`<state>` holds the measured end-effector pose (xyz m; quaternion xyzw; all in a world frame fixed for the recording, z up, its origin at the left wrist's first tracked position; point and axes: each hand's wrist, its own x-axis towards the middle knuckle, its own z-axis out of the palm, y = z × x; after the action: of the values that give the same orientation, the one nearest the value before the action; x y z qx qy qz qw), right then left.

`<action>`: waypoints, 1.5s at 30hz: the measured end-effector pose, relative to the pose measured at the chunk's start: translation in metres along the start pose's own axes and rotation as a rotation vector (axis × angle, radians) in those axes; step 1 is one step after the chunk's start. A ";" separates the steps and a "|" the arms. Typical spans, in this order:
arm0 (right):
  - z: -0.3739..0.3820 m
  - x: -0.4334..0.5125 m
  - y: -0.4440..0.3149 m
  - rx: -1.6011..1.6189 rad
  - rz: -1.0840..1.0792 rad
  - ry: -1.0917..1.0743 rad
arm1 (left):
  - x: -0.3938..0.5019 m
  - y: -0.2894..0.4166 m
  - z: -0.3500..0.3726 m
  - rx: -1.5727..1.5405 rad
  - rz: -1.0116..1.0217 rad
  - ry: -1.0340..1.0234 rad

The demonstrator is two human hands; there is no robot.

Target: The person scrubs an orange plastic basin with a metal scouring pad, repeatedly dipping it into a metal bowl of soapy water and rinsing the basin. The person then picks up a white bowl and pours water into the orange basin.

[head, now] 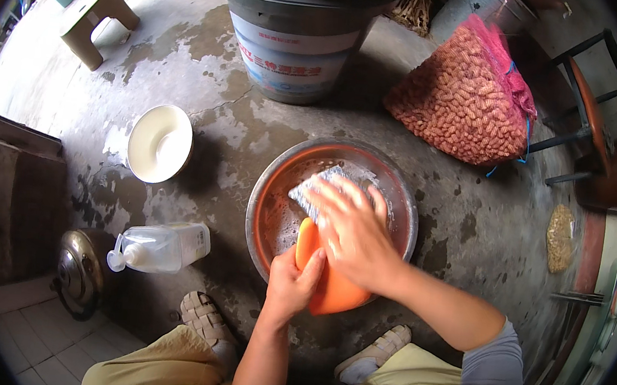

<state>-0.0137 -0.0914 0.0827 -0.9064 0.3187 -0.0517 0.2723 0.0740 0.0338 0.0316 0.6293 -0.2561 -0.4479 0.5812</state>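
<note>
A wide metal basin with soapy water stands on the floor before me. Over its near side my left hand grips the rim of an orange bowl, thumb on top. The bowl is tilted, and part of it is behind my hands. My right hand presses a grey-and-white scrubbing cloth with its fingers, just above the bowl's upper edge. Foam clings to the basin's inside. Left of the basin, a clear plastic pump bottle lies near a cream-coloured bowl.
A large grey bucket stands beyond the basin. A pink mesh sack of peanuts is at the upper right, beside a chair. A metal kettle sits lower left, a plastic stool upper left. My feet flank the basin's near side.
</note>
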 end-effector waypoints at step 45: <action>-0.020 -0.028 0.007 -0.011 -0.180 0.151 | -0.005 0.007 0.014 -0.194 0.071 0.209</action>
<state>-0.0454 -0.0880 0.0984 -0.9265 0.2559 -0.1422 0.2366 0.0608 0.0293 0.0404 0.6041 -0.1717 -0.3818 0.6780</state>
